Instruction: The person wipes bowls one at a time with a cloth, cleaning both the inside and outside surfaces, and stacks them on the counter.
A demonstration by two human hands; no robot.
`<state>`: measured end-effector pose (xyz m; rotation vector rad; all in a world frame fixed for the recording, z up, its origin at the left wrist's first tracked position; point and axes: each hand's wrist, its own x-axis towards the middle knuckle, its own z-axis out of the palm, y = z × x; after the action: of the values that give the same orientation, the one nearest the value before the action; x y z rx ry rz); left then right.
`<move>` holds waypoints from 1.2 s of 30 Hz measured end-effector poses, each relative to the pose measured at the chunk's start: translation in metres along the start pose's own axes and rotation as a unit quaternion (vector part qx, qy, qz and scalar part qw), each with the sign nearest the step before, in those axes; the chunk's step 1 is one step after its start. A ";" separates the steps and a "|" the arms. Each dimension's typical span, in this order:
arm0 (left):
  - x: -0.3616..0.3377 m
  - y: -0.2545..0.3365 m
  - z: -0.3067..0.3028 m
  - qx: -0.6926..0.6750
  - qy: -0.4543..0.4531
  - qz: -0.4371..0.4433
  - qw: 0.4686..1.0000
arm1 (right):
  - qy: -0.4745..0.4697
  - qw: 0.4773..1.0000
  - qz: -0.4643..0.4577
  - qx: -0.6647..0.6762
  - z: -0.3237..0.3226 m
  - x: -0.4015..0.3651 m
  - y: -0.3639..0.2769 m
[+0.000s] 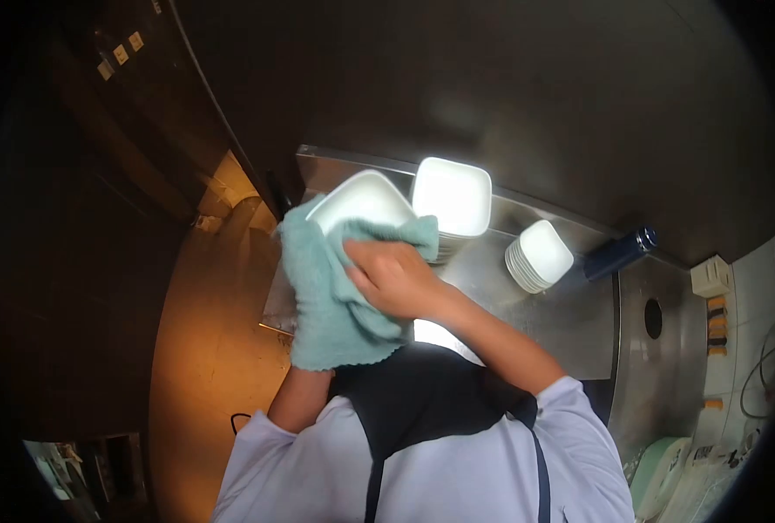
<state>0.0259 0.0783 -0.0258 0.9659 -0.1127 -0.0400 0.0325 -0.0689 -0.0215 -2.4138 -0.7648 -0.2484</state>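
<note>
A white square bowl [365, 196] is held up, tilted, at the centre left. A green-blue cloth [322, 305] wraps round its near side and hangs down in folds. My left forearm [302, 397] runs up beneath the cloth; that hand supports the bowl from below, its fingers hidden by the fabric. My right hand [394, 277] has its fingers closed on a bunched part of the same cloth, pressed against the inside of the bowl. Right behind the bowl stands a tall stack of similar white square bowls [453, 199].
A shorter, leaning stack of small white dishes [540, 255] stands on the steel counter [570, 318]. Right of it lies a dark blue bottle [620, 253]. A raised steel edge [352, 159] runs along the back. A round hole [653, 319] is in the right-hand counter.
</note>
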 end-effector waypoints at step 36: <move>0.004 -0.007 0.030 0.173 -0.123 0.029 0.977 | 0.291 0.890 -0.033 0.349 -0.048 -0.069 -0.015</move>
<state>0.0271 0.0498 -0.0145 1.3021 -0.3867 -0.0879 -0.0320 -0.1193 0.0010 -1.5117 -0.5269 -0.5815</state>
